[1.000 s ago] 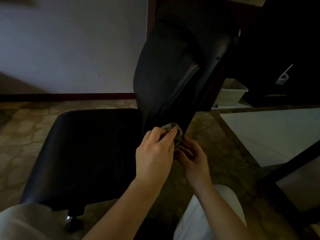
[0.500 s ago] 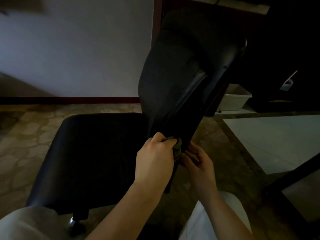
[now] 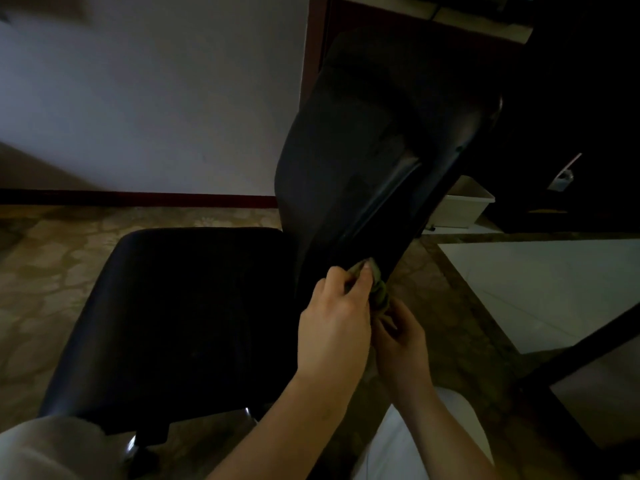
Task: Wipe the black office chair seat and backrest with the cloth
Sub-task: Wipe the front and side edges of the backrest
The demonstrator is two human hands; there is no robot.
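A person's left hand (image 3: 334, 327) and right hand (image 3: 403, 341), both closed on a bunched green cloth (image 3: 377, 289), press it to the lower rear edge of a black office chair's backrest (image 3: 374, 157), just beside the seat (image 3: 187, 317). In dim light, the stroke would likely go best with the cloth flattened and drawn firmly along the edge, steadying the tilting back.

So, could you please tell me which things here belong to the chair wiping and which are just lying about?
For the job:
- cloth, bunched at the foot of the backrest
- backrest
- seat
- left hand and right hand, both on the cloth

Lying about:
- white bin on the floor behind the chair
- dark table leg on the right
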